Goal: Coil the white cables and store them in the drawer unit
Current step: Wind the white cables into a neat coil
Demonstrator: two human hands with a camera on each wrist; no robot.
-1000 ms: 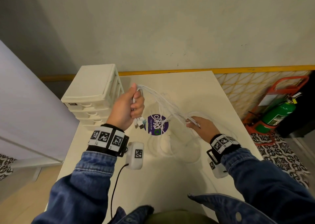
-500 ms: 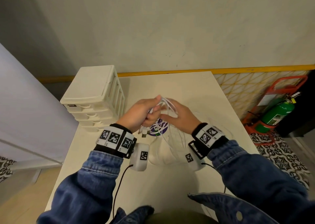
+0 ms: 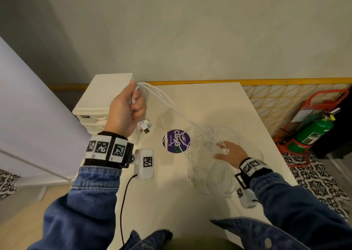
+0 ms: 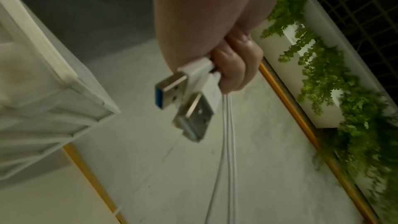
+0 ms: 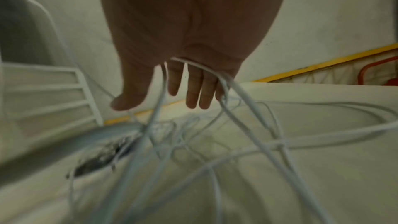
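My left hand grips the cables at upper left, plugs pointing down; strands slant to lower right, draping over my right hand's spread fingers above the desk.

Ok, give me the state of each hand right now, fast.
Left hand: closed, gripping the white cables near their USB plugs.
Right hand: open, fingers straight, cable strands draped across them.
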